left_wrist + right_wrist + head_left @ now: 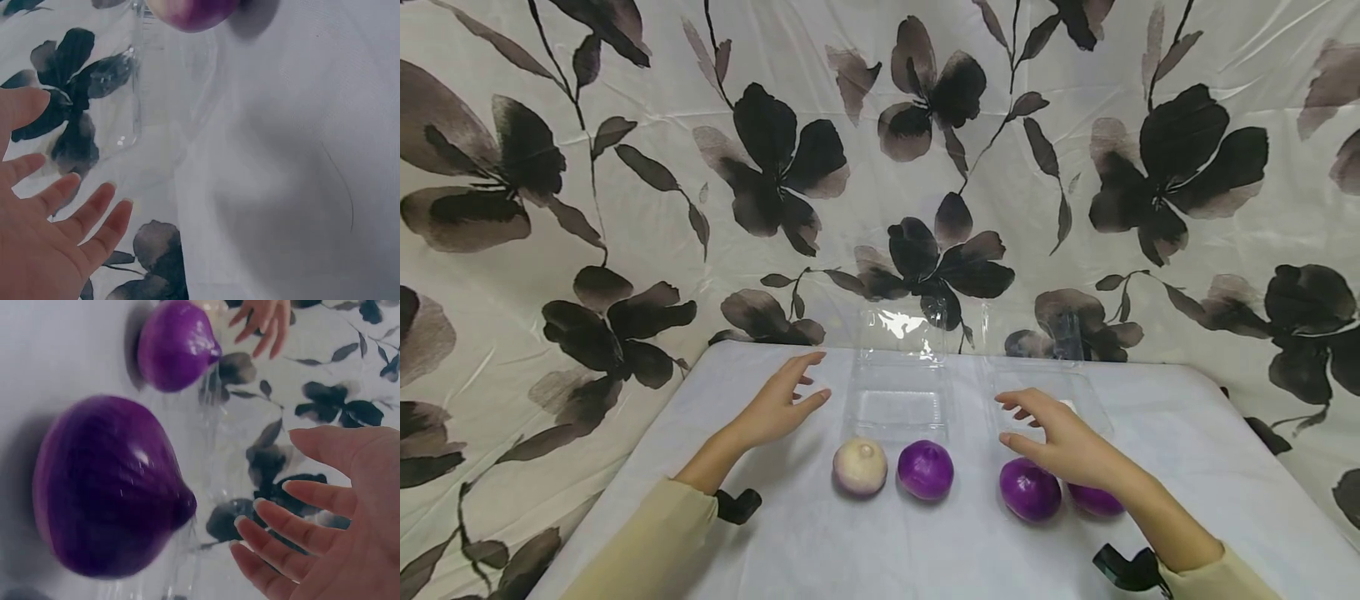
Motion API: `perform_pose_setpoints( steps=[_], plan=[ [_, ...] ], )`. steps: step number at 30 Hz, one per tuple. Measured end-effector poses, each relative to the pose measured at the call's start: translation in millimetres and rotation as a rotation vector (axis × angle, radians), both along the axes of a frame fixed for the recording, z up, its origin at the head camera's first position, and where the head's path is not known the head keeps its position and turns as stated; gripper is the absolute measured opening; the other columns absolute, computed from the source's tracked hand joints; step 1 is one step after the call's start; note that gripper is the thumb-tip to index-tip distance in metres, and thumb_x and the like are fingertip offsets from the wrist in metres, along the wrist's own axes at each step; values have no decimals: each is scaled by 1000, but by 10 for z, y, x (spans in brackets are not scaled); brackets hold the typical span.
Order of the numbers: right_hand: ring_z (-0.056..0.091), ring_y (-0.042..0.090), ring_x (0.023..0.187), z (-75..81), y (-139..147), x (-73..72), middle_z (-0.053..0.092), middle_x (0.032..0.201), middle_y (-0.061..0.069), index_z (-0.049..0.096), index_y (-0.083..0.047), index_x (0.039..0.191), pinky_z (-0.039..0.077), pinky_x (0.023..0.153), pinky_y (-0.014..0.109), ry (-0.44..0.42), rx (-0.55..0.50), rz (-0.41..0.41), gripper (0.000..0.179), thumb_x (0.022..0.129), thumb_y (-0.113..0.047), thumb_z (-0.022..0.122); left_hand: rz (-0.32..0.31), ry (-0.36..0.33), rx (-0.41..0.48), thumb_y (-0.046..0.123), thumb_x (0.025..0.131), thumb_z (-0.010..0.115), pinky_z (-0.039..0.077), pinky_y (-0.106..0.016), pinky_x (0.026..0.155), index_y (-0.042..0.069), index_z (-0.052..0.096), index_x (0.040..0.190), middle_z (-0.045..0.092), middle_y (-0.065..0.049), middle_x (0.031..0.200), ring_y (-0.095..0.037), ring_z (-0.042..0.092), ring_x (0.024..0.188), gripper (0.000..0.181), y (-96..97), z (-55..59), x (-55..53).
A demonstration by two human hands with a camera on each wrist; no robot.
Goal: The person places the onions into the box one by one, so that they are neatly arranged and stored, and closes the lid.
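Observation:
My left hand [784,400] hovers over the left of the table, fingers spread and holding nothing. Nearest to it are a clear plastic clamshell box [850,417] with its lid raised and a pale, purple-tinged onion [860,467]. A purple onion [926,471] sits just right of the pale one. My right hand [1063,437], its fingers extended and grasping nothing, is above another purple onion [1030,491]. Partly hidden behind that wrist lies one more purple onion [1096,499]. A second clear clamshell box [1093,400] stands behind the right hand, also with its lid up.
A white cloth covers the table [820,550]. Behind its far edge hangs a flower-printed curtain [865,192], against which the raised lids show. Black camera mounts [739,506] are worn on both wrists.

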State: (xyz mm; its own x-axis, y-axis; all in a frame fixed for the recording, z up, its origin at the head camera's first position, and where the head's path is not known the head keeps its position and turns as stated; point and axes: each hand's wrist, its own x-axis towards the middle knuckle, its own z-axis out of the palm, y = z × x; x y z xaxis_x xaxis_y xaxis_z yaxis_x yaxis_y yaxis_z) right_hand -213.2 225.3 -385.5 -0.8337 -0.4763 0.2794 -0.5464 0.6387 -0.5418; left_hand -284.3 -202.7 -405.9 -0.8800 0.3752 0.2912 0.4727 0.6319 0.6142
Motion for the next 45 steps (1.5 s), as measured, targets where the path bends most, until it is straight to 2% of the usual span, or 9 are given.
perform_pose_setpoints(
  steps=[6, 14, 18, 25, 28, 31, 38, 42, 45],
  plan=[
    [65, 29, 110, -35, -174, 6, 63, 127, 11, 57, -2, 137, 57, 94, 49, -37, 1, 47, 48, 98, -25, 70, -5, -38, 35, 21, 101, 67, 56, -55, 95, 3, 40, 153, 47, -24, 148, -42, 60, 121, 61, 38, -37, -12],
    [64, 37, 111, -95, -376, -28, 62, 128, 15, 57, 0, 135, 56, 94, 52, -84, 7, 125, 48, 99, -29, 69, -4, -120, 62, 23, 101, 66, 55, -52, 97, 5, 40, 153, 48, -22, 148, -40, 60, 122, 60, 97, -80, -33],
    [64, 39, 112, -139, -470, -30, 61, 129, 16, 56, 2, 135, 56, 94, 54, -113, 7, 136, 51, 97, -30, 69, 0, -149, 70, 24, 102, 65, 54, -53, 98, 5, 40, 153, 48, -22, 149, -38, 61, 122, 61, 128, -101, -39],
    [62, 40, 114, -227, -603, -14, 59, 132, 20, 54, 5, 138, 56, 93, 55, -156, 22, 137, 62, 96, -36, 71, 34, -219, 51, 29, 103, 63, 50, -55, 103, 7, 39, 154, 49, -18, 150, -33, 61, 123, 61, 167, -153, -63],
    [61, 40, 116, -250, -645, -3, 58, 133, 21, 53, 7, 139, 56, 93, 54, -174, 24, 133, 65, 95, -37, 72, 40, -245, 71, 27, 103, 63, 50, -55, 104, 7, 40, 153, 50, -17, 149, -34, 60, 123, 59, 192, -164, -56],
    [60, 40, 116, -267, -682, 6, 58, 132, 22, 53, 8, 139, 56, 93, 54, -186, 22, 127, 66, 94, -37, 73, 44, -257, 94, 25, 103, 63, 53, -53, 100, 6, 42, 152, 52, -18, 147, -35, 60, 122, 57, 215, -173, -46],
    [60, 40, 115, -320, -764, 13, 58, 133, 21, 55, 5, 138, 58, 91, 50, -195, 2, 92, 64, 93, -36, 75, 65, -311, 149, 22, 103, 63, 59, -38, 86, 3, 43, 150, 53, -20, 144, -34, 64, 116, 55, 269, -218, -58],
    [61, 41, 114, -352, -787, 15, 59, 131, 21, 56, 6, 136, 58, 88, 46, -196, -15, 62, 63, 92, -35, 75, 78, -353, 179, 20, 102, 64, 61, -37, 85, 3, 42, 151, 52, -20, 145, -32, 65, 115, 56, 303, -243, -71],
    [62, 43, 112, -385, -808, 17, 60, 128, 22, 55, 8, 135, 57, 89, 48, -195, -33, 47, 63, 91, -33, 76, 94, -383, 198, 21, 102, 64, 61, -37, 86, 6, 41, 152, 51, -18, 146, -31, 65, 116, 56, 322, -264, -85]
  ],
)
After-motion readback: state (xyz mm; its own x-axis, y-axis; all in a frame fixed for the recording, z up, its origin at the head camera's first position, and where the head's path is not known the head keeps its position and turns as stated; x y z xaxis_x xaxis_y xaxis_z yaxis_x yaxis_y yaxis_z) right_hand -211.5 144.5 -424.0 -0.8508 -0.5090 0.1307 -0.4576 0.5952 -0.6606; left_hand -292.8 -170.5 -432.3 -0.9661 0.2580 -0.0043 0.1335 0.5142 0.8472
